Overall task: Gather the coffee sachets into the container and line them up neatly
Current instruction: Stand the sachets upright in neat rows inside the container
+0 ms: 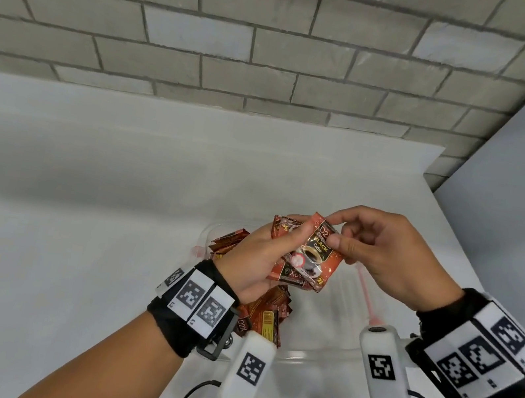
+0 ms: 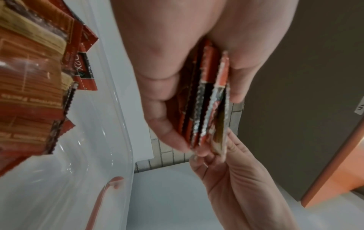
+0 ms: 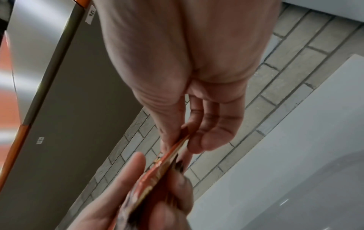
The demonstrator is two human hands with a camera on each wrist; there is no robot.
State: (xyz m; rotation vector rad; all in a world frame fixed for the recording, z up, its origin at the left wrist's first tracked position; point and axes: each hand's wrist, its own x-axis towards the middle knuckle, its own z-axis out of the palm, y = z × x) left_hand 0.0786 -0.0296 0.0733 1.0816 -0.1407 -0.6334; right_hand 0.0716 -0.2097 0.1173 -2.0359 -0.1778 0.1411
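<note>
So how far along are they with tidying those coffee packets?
Partly done: some sachets already sit in the clear container, though jumbled rather than lined up. In hand: the left hand grips a small stack of sachets while the right hand pinches the front one's top edge. Left: setting these in and straightening all.

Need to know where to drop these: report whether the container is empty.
Not empty. The clear container already holds orange sachets at its left end; the right part looks bare.

Red-orange coffee sachets [image 1: 308,258]: small stack held upright above clear plastic container [image 1: 338,316]; more sachets [image 1: 269,314] piled loosely at container's left end.
</note>
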